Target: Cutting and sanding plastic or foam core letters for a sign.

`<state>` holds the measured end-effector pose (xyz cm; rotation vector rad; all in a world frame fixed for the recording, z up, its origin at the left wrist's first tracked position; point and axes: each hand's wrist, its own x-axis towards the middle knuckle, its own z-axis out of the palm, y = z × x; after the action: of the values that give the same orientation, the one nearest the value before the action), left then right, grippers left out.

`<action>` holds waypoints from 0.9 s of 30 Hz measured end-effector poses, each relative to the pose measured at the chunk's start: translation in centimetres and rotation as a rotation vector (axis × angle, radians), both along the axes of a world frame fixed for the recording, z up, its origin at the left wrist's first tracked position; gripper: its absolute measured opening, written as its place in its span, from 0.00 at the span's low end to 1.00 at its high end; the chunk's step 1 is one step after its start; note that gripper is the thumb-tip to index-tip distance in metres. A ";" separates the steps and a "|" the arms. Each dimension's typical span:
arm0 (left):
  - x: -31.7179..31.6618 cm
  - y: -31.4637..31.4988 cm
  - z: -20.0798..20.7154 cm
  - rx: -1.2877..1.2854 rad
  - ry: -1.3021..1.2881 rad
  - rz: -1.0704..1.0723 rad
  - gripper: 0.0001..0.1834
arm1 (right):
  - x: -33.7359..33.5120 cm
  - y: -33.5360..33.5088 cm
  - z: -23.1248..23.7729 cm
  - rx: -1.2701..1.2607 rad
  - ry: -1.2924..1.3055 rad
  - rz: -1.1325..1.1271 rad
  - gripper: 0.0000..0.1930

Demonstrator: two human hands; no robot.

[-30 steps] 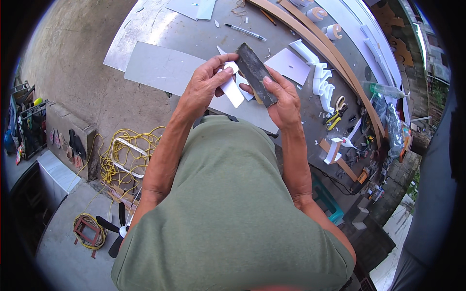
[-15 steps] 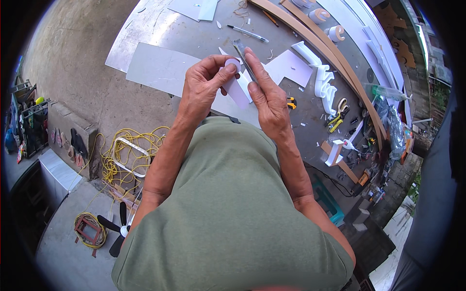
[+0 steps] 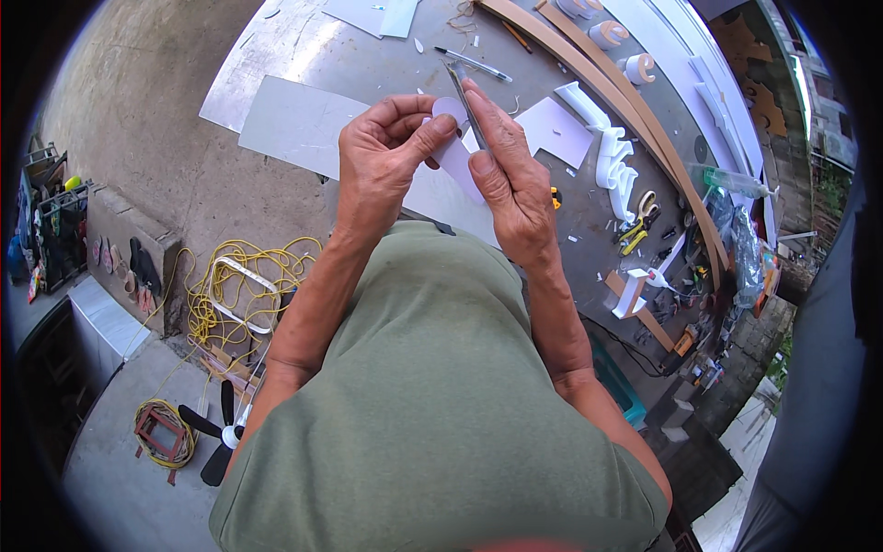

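Note:
My left hand pinches a thin white piece with a rounded upper end between thumb and fingers. Its lower part hangs as a strip between my hands. In my right hand is a long, flat, grey metal tool, perhaps a file, with fingers stretched along one side and the thumb pressing the other. The tool's long edge lies right beside the rounded end of the piece; whether they touch, I cannot tell. Both hands are raised over the near edge of the grey work table.
Flat sheets, a pen, a white curvy form, yellow-handled pliers and a glue gun lie on the table. Long brown strips curve along its right. Tangled yellow cord and a black-bladed fan are at left.
The white piece and my left fingers have shifted slightly up and right. The metal tool has slid a little upward and stands a bit steeper in my right hand.

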<state>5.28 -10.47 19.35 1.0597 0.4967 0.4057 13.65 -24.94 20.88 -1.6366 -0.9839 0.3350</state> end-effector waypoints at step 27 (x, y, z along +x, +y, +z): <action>1.8 -1.8 0.8 0.198 -0.078 0.181 0.17 | -3.3 0.6 -0.2 -0.051 -0.209 -0.176 0.26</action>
<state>7.05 -12.30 20.11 1.1884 0.4914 0.6651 10.38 -24.33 20.69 -1.8176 -0.9829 0.0710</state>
